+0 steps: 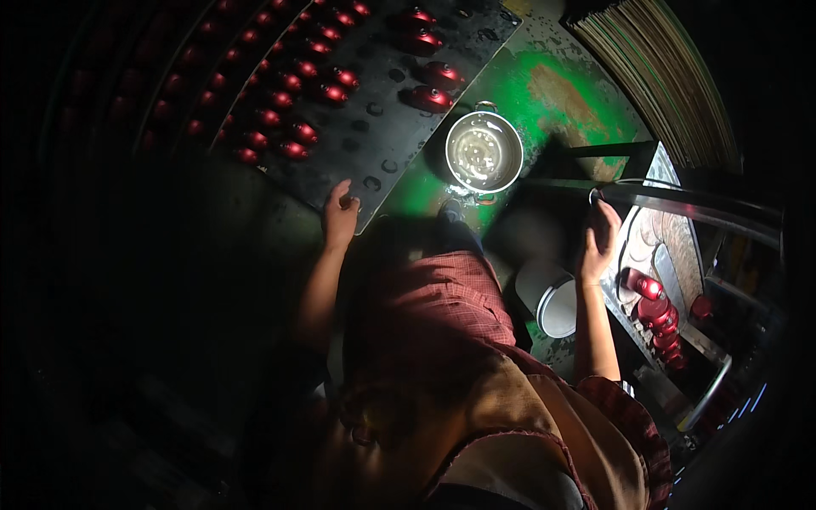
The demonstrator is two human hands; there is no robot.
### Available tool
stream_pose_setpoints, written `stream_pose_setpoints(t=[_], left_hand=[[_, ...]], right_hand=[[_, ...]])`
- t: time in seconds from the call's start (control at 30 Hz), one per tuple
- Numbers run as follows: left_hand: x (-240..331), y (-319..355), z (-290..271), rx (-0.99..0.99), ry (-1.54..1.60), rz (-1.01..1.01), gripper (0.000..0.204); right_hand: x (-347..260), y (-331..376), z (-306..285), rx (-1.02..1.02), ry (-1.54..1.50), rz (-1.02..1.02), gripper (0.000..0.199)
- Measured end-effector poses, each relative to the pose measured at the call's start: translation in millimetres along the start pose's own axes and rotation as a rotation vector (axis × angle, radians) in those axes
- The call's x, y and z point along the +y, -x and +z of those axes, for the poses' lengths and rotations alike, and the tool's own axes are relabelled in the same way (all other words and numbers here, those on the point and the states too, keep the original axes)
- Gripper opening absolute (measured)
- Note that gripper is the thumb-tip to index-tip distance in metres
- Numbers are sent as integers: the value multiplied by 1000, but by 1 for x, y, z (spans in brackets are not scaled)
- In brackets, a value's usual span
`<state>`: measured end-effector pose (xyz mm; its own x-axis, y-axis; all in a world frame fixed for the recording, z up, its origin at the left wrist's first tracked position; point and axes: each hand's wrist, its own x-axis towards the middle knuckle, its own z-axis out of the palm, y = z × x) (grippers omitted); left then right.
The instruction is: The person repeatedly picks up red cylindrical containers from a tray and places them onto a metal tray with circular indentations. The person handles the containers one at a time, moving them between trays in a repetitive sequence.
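Observation:
My left hand (341,219) is beside the near corner of a dark flat board (374,136), fingers apart and holding nothing I can see. Many shiny red rounded metal parts (293,151) stand in rows on that board. On the other side, my right hand (601,234) is raised near a dark bar (680,202), its thumb apart from the fingers. A small dark round piece with a bright rim (594,196) sits at its fingertips; whether they touch it is unclear. Several more red parts (659,319) lie together on a lit metal surface (650,234) to the right of this hand.
A metal pot with two handles (484,153), holding liquid, stands on the green, worn floor (544,102). Near my right forearm is a white bucket (557,308). Stacked thin sheets (663,68) rise at the far right. The left side is very dark.

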<state>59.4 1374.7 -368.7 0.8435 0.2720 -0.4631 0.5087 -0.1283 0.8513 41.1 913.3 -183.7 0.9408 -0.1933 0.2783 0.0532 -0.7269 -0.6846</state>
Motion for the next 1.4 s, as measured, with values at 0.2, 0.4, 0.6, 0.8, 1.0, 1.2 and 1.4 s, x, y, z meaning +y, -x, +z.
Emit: stream_pose_setpoints(t=[0.2, 0.4, 0.6, 0.8, 1.0, 1.2, 1.4], left_hand=[[-103, -136, -40, 379, -129, 142, 53], [-185, -279, -62, 505, -630, 65, 67], [-200, -375, -46, 668, -551, 79, 67], [-189, -372, -44, 756, -190, -360, 75], [-171, -291, -77, 651, -159, -88, 79], [-66, -147, -69, 299, 510, -228, 87], [57, -97, 8, -432, 986, -147, 93]], right_hand=[[5, -85, 282, -532, -125, -37, 53], [11, -186, 583, -787, 64, -270, 57], [20, -218, 765, -837, 330, -375, 62], [48, -229, 789, -723, 44, -255, 62], [53, -244, 683, -635, -137, -111, 65], [27, -212, 433, -571, -764, 598, 75], [-7, -143, 224, -149, -1280, 785, 78]])
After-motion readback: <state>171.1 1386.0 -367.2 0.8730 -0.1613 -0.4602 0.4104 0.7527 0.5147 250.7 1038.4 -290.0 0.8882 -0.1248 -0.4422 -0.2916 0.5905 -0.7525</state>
